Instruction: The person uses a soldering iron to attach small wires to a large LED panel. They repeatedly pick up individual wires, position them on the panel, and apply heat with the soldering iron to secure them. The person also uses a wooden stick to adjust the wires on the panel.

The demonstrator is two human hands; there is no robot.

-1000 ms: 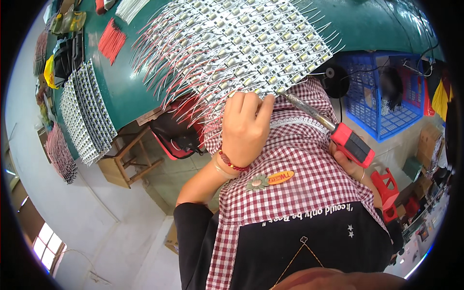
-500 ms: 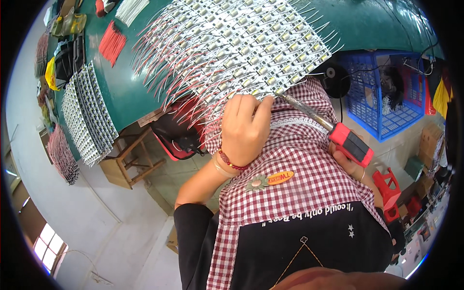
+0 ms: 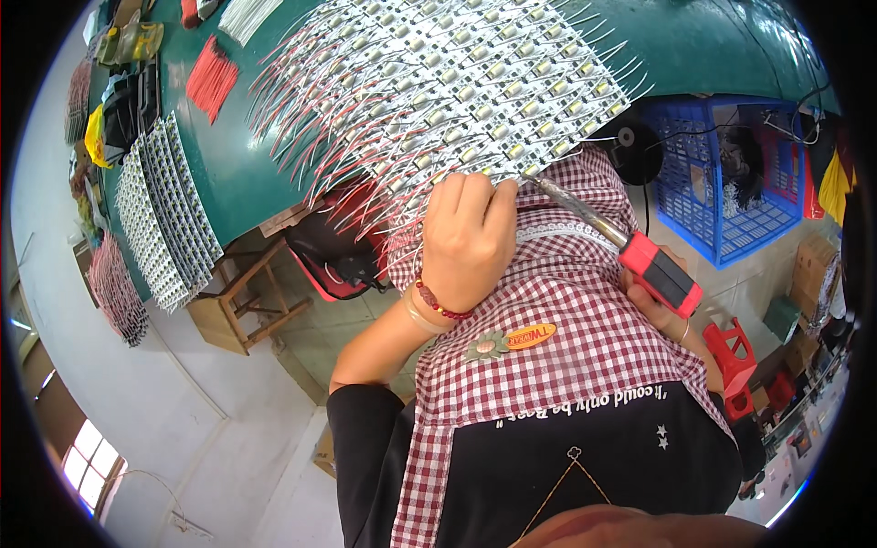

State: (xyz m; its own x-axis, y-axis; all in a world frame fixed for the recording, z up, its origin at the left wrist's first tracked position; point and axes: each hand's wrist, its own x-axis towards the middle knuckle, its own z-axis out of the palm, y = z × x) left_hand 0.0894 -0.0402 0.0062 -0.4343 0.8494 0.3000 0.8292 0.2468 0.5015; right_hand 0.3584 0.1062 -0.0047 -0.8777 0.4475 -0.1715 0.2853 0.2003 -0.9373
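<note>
Across the upper part spreads the green table (image 3: 251,169), and over its near edge extends the sheet of LED boards (image 3: 475,91). At the sheet's lower edge, the left hand (image 3: 468,239) is bent at the wrist, fingers drawn together; what they pinch, I cannot tell. The right hand (image 3: 650,297), partly hidden, is closed around the handle of the soldering iron (image 3: 607,226). Between the hands is room above the checked apron (image 3: 557,288); between left fingertips and iron tip, only a narrow space.

Light is bright, the window (image 3: 89,459) glares, outer edges bend.
</note>
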